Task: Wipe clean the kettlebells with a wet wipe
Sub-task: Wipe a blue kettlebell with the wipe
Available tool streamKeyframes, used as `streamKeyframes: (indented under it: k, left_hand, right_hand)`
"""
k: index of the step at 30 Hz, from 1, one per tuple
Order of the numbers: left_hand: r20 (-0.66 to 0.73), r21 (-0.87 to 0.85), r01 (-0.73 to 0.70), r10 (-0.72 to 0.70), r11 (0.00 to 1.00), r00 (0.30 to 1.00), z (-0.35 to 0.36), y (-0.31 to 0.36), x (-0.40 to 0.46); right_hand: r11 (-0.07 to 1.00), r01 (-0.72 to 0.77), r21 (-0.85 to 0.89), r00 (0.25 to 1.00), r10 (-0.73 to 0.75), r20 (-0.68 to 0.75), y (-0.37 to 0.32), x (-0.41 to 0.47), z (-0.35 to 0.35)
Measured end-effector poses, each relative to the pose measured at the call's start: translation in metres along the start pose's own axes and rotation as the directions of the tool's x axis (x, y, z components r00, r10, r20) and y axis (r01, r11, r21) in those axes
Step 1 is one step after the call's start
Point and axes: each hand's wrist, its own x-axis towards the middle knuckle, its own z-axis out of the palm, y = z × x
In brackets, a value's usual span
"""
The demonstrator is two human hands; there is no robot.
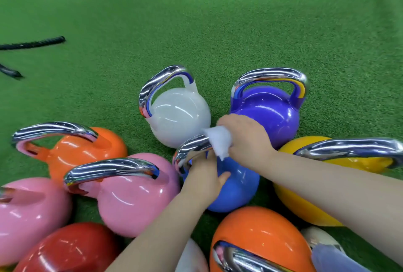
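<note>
Here the right hand [246, 138] pinches a wet wipe [219, 141] on the blue kettlebell [237, 184] handle; left hand [202, 175] grips it.

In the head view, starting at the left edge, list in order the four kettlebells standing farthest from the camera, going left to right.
orange kettlebell → white kettlebell → purple kettlebell → yellow kettlebell

Two bare forearms, sleeveless to the frame edge; left hand [201, 179] and right hand [246, 135] ungloved, without rings or watch.
</note>
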Motion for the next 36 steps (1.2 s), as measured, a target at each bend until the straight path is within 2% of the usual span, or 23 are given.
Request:
streamKeyframes:
  k: [2, 4, 6, 8, 9, 10, 11, 12, 13, 14, 15, 16, 18, 19, 20, 21, 23, 27, 29, 31, 33, 35, 36]
  left_hand:
    - [-0.099, 0.031, -0.072, 0.075, 0.997, 0.992, 0.003, 0.003, 0.006]
    - [-0.039, -0.052, 0.012, -0.014, 0.999, 0.999, 0.005, 0.01, 0.008]
    - [-0.052, -0.099, 0.05, -0.056, 0.994, 0.997, 0.006, 0.013, 0.011]
    - [0.119, -0.096, 0.123, -0.111, 0.988, 0.987, 0.012, 0.013, 0.01]
    - [0.188, -0.092, 0.146, -0.126, 0.985, 0.974, 0.017, 0.011, 0.01]
    - [0.215, -0.098, 0.174, -0.15, 0.98, 0.965, 0.018, 0.01, 0.009]
    - [0.19, -0.097, 0.172, -0.152, 0.98, 0.97, 0.02, 0.009, 0.008]
    - [0.186, -0.106, 0.178, -0.157, 0.978, 0.97, 0.019, 0.01, 0.007]
    - [0.183, -0.123, 0.183, -0.159, 0.976, 0.97, 0.017, 0.011, 0.007]
    - [0.191, -0.135, 0.187, -0.159, 0.973, 0.969, 0.015, 0.013, 0.007]
    - [0.19, -0.136, 0.181, -0.153, 0.974, 0.97, 0.014, 0.012, 0.007]
    - [0.192, -0.141, 0.175, -0.146, 0.974, 0.97, 0.016, 0.011, 0.008]
    - [0.213, -0.174, 0.177, -0.138, 0.969, 0.967, 0.014, 0.01, 0.008]
    - [0.22, -0.194, 0.179, -0.136, 0.965, 0.966, 0.014, 0.01, 0.009]
    - [0.23, -0.205, 0.182, -0.134, 0.962, 0.964, 0.014, 0.009, 0.01]
    - [0.223, -0.214, 0.182, -0.133, 0.96, 0.966, 0.013, 0.009, 0.011]
    - [0.175, -0.217, 0.144, -0.107, 0.965, 0.979, 0.007, 0.01, 0.012]
    - [0.159, -0.267, 0.114, -0.073, 0.957, 0.984, 0.008, 0.007, 0.012]
    - [0.143, -0.3, 0.115, -0.075, 0.947, 0.987, 0.011, 0.006, 0.014]
    - [0.192, -0.224, 0.135, -0.092, 0.965, 0.977, 0.013, 0.007, 0.014]
    - [0.246, -0.177, 0.168, -0.122, 0.97, 0.962, 0.014, 0.008, 0.013]
    - [0.271, -0.186, 0.176, -0.121, 0.967, 0.955, 0.01, 0.008, 0.012]
    - [0.281, -0.195, 0.181, -0.122, 0.964, 0.952, 0.008, 0.009, 0.011]
  right_hand:
    - [0.962, 0.21, -0.173, 0.977, -0.214, -0.006, -0.01, 0.005, -0.002]
    - [0.941, 0.282, -0.184, 0.959, -0.278, 0.048, -0.014, 0.006, -0.005]
    - [0.952, 0.295, -0.087, 0.956, -0.292, 0.039, -0.01, 0.005, -0.009]
    - [0.96, 0.245, 0.133, 0.97, -0.243, -0.031, -0.003, 0.001, -0.006]
    - [0.944, 0.145, 0.298, 0.989, -0.128, -0.076, 0.005, -0.002, 0.001]
    - [0.873, -0.025, 0.486, 0.996, 0.066, -0.067, 0.014, -0.005, 0.009]
    - [0.706, -0.21, 0.677, 0.962, 0.273, 0.014, 0.02, -0.009, 0.016]
    - [0.447, -0.362, 0.818, 0.89, 0.427, 0.161, 0.024, -0.012, 0.022]
    - [0.239, -0.41, 0.88, 0.823, 0.513, 0.245, 0.028, -0.014, 0.027]
    - [0.178, -0.443, 0.879, 0.772, 0.574, 0.273, 0.027, -0.013, 0.027]
    - [0.244, -0.464, 0.851, 0.761, 0.602, 0.242, 0.024, -0.008, 0.026]
    - [0.401, -0.439, 0.804, 0.802, 0.578, 0.149, 0.019, -0.006, 0.022]
    - [0.772, -0.217, 0.597, 0.953, 0.301, -0.043, 0.008, -0.007, 0.015]
    - [0.898, -0.083, 0.432, 0.985, 0.139, -0.099, 0.005, -0.008, 0.012]
    - [0.97, 0.01, 0.245, 0.994, 0.018, -0.11, 0.004, -0.011, 0.011]
    - [0.994, 0.089, 0.067, 0.991, -0.082, -0.104, 0.005, -0.016, 0.012]
    - [0.973, 0.181, -0.141, 0.983, -0.183, 0.002, 0.006, -0.024, 0.015]
    - [0.954, 0.27, -0.13, 0.953, -0.246, 0.175, 0.004, -0.029, -0.004]
    - [0.967, 0.255, -0.028, 0.919, -0.233, 0.319, 0.005, -0.028, -0.023]
    - [0.973, 0.227, 0.048, 0.903, -0.228, 0.364, 0.004, -0.023, -0.038]
    - [0.956, 0.28, -0.09, 0.922, -0.241, 0.304, 0.0, -0.013, -0.04]
    - [0.905, 0.327, -0.272, 0.917, -0.234, 0.322, -0.01, 0.005, -0.034]
    - [0.898, 0.325, -0.298, 0.914, -0.216, 0.344, -0.015, 0.013, -0.029]
